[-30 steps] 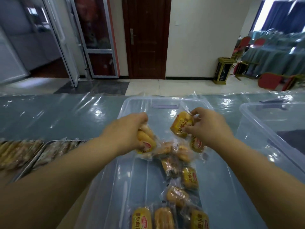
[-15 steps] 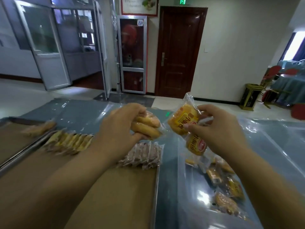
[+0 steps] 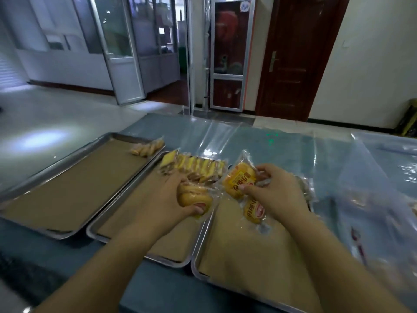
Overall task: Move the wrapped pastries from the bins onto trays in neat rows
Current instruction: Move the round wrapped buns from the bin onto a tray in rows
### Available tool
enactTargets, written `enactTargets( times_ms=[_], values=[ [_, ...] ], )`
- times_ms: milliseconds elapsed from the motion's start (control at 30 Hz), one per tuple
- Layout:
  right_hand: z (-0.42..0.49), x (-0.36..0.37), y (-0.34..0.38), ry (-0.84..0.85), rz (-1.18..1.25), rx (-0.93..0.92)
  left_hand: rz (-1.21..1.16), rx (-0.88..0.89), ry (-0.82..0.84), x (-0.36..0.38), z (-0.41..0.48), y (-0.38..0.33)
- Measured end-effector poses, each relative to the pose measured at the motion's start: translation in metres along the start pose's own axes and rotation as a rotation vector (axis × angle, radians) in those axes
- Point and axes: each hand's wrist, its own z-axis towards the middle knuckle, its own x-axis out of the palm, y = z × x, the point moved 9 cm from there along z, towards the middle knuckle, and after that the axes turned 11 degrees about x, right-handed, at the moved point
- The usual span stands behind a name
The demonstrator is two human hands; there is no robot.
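While both hands hover at the middle paper-lined steel tray (image 3: 126, 213), the left hand (image 3: 171, 199) grips clear-wrapped yellow buns (image 3: 194, 197) over its right rim; count unclear. Just right of that rim, the right hand (image 3: 275, 195) pinches an orange-labelled wrapped bun (image 3: 239, 181); a second labelled bun (image 3: 253, 211) hangs under the palm. A row of wrapped yellow cake slices (image 3: 194, 166) crosses the tray's far end, partly hidden by the left hand. Far right of the tray, a clear plastic shape (image 3: 372, 211) is too blurred to identify.

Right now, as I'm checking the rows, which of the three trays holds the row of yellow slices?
The middle tray: its row lines the far end. The left tray holds only a small cluster in its far corner.
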Motion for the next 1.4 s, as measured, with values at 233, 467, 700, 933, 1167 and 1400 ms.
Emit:
enactTargets(
  times_ms=[233, 467, 700, 933, 1167, 1400],
  values=[
    [0.008, 0.114, -0.002, 0.136, 0.092, 0.105, 0.010, -0.212, -0.049, -0.035, -0.030, 0.107],
    [0.043, 0.219, 0.024, 0.195, 0.173, 0.189, -0.017, -0.284, -0.083, -0.094, -0.014, 0.207],
    [0.082, 0.295, 0.072, 0.229, 0.127, 0.206, -0.058, -0.343, -0.059, -0.134, 0.022, 0.293],
    [0.115, 0.342, 0.124, 0.239, -0.069, 0.179, -0.164, -0.392, -0.084, -0.161, 0.046, 0.361],
    [0.150, 0.405, 0.173, 0.237, -0.169, 0.209, -0.200, -0.405, -0.016, -0.186, 0.085, 0.457],
    [0.193, 0.482, 0.218, 0.200, -0.267, 0.296, -0.156, -0.344, 0.057, -0.224, 0.142, 0.548]
  ],
)
